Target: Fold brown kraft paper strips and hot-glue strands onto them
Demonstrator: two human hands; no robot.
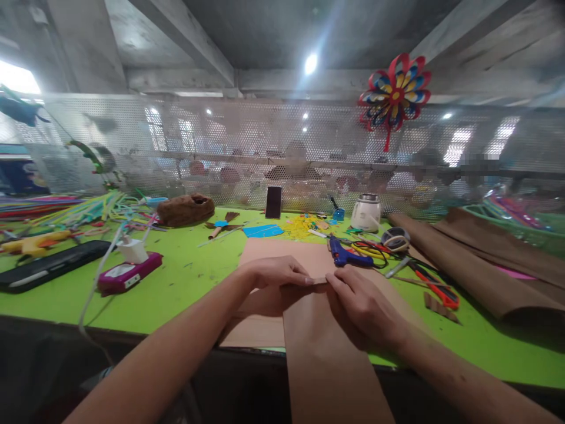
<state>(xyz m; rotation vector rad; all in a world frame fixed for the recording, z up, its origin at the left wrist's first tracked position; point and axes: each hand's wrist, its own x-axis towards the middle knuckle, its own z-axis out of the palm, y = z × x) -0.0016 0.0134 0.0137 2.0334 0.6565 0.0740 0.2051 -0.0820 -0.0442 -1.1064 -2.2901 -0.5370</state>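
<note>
A long strip of brown paper runs from between my hands down over the table's front edge. Its far end shows a narrow, lighter folded edge. My left hand pinches the left part of that edge between thumb and fingers. On the right part, my right hand is closed with thumb and index finger on the same edge. Beneath lies a sheet of lighter tan paper. Just beyond my right hand rests a blue glue gun.
Red-orange scissors or cutter and small brown paper pieces lie to the right, before large brown paper rolls. A purple power strip with a white cable is at left. A phone and white pot stand behind.
</note>
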